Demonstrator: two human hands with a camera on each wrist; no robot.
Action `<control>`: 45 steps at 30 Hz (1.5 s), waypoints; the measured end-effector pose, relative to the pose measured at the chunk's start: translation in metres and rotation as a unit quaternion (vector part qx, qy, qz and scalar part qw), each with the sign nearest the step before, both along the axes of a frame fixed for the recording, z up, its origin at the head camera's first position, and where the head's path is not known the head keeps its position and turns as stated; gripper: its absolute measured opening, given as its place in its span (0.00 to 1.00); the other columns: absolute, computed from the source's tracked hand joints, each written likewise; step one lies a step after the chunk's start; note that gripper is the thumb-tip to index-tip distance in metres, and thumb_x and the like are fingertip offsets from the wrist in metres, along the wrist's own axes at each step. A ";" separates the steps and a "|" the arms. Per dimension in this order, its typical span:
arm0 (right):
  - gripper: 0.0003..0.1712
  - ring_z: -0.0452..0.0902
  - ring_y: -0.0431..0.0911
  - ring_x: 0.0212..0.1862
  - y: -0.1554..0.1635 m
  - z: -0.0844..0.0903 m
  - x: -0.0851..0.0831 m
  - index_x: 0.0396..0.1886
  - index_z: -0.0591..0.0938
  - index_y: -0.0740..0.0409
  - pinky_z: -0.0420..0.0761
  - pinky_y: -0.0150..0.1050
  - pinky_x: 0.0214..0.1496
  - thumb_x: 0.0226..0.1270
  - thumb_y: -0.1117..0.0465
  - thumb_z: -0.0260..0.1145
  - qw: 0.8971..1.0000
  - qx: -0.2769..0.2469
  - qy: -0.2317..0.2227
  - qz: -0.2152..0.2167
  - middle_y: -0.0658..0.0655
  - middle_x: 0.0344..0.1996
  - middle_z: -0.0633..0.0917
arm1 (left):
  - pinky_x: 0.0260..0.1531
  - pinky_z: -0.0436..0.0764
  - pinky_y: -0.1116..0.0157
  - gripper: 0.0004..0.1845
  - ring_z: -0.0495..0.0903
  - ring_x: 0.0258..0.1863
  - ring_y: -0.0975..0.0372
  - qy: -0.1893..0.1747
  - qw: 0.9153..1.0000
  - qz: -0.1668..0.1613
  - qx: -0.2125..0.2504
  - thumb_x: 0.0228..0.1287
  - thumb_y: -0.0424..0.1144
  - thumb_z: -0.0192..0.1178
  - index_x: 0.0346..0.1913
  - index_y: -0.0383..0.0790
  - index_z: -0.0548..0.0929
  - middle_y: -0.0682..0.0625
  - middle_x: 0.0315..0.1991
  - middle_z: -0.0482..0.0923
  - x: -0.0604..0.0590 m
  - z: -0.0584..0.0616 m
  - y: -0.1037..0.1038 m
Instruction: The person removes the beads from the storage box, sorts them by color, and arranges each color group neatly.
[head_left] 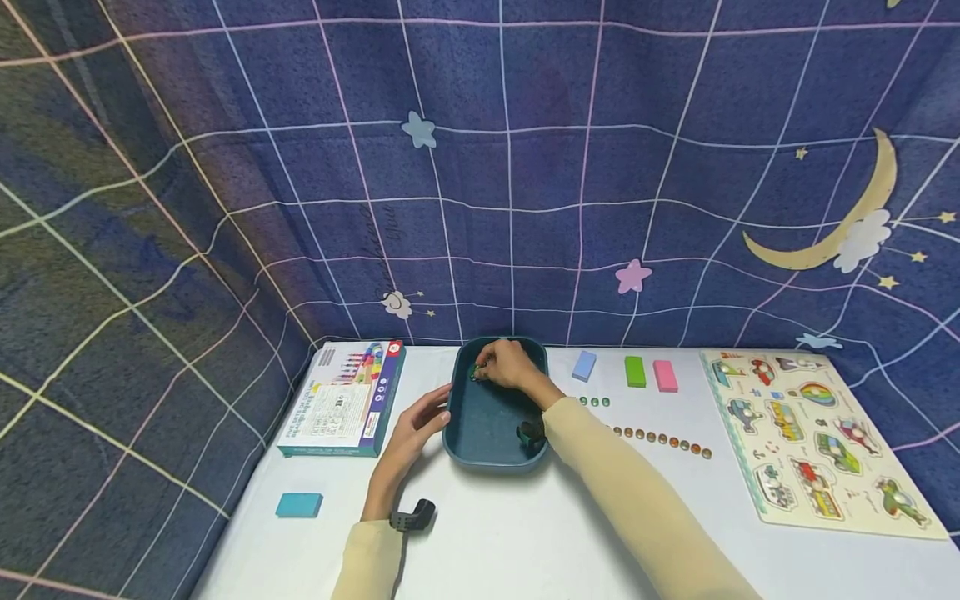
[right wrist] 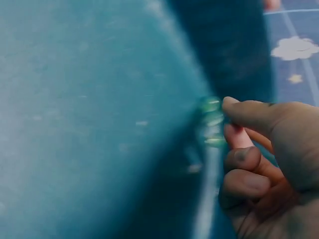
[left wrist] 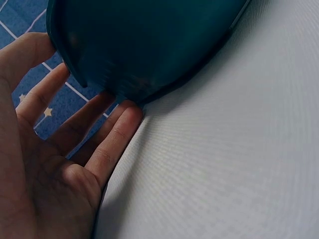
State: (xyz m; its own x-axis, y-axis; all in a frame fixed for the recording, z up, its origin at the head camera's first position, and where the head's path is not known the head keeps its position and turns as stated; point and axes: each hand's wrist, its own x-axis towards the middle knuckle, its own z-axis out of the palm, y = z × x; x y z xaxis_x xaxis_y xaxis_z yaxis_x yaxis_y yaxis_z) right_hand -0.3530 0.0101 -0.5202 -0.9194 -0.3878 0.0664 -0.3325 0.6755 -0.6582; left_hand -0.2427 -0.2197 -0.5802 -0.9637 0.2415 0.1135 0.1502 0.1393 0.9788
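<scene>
Two hands at a teal tray (head_left: 480,433) mid-tabletop (head_left: 525,533). Left hand (head_left: 416,425) spread, straight fingers (left wrist: 117,137) touching tray's near-left wall. Farther in, right hand (head_left: 508,365) pinches green beads (right wrist: 212,122) at tray's far-left corner.

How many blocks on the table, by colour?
Light blue block: 1
Green block: 1
Pink block: 1
Teal block: 1
Total: 4
</scene>
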 end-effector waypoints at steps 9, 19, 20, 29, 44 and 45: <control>0.12 0.75 0.42 0.27 0.058 0.040 0.021 0.47 0.92 0.58 0.74 0.34 0.32 0.69 0.57 0.76 0.995 -0.095 -0.004 -0.016 0.56 0.29 0.89 | 0.60 0.83 0.70 0.27 0.82 0.62 0.71 -0.008 1.000 0.009 -0.003 0.78 0.39 0.61 0.76 0.46 0.74 0.38 0.75 0.75 0.001 0.000 -0.001; 0.13 0.73 0.40 0.27 0.177 0.005 0.070 0.48 0.90 0.61 0.74 0.34 0.32 0.70 0.58 0.74 0.992 -0.089 -0.005 -0.090 0.55 0.28 0.87 | 0.60 0.83 0.70 0.27 0.82 0.67 0.60 -0.003 1.000 0.002 0.000 0.78 0.38 0.61 0.77 0.46 0.74 0.38 0.75 0.74 0.000 -0.001 0.000; 0.12 0.73 0.39 0.27 0.186 0.000 0.074 0.48 0.90 0.61 0.74 0.33 0.31 0.71 0.59 0.74 0.992 -0.078 -0.006 -0.099 0.54 0.28 0.87 | 0.60 0.83 0.70 0.27 0.83 0.65 0.64 -0.005 1.000 0.003 0.001 0.78 0.38 0.61 0.77 0.46 0.74 0.38 0.75 0.74 0.001 0.000 0.001; 0.10 0.73 0.38 0.22 0.224 -0.025 0.093 0.48 0.89 0.65 0.74 0.33 0.23 0.69 0.68 0.70 0.993 -0.048 -0.017 -0.110 0.56 0.27 0.88 | 0.59 0.84 0.70 0.28 0.82 0.66 0.59 -0.013 1.000 0.012 -0.001 0.78 0.38 0.61 0.77 0.43 0.74 0.36 0.75 0.74 0.001 0.000 0.002; 0.11 0.74 0.39 0.16 0.221 -0.033 0.087 0.48 0.88 0.66 0.73 0.34 0.18 0.69 0.64 0.72 0.993 -0.045 -0.030 -0.102 0.55 0.25 0.86 | 0.59 0.84 0.70 0.27 0.82 0.68 0.55 -0.013 1.000 0.013 0.004 0.78 0.38 0.61 0.77 0.42 0.74 0.36 0.75 0.74 0.001 0.001 0.003; 0.11 0.73 0.39 0.16 0.221 -0.034 0.087 0.48 0.89 0.65 0.73 0.34 0.18 0.70 0.64 0.72 0.993 -0.043 -0.032 -0.104 0.54 0.25 0.85 | 0.59 0.84 0.70 0.27 0.81 0.69 0.52 -0.013 1.000 0.012 0.005 0.78 0.38 0.61 0.77 0.42 0.73 0.36 0.75 0.74 0.001 0.001 0.002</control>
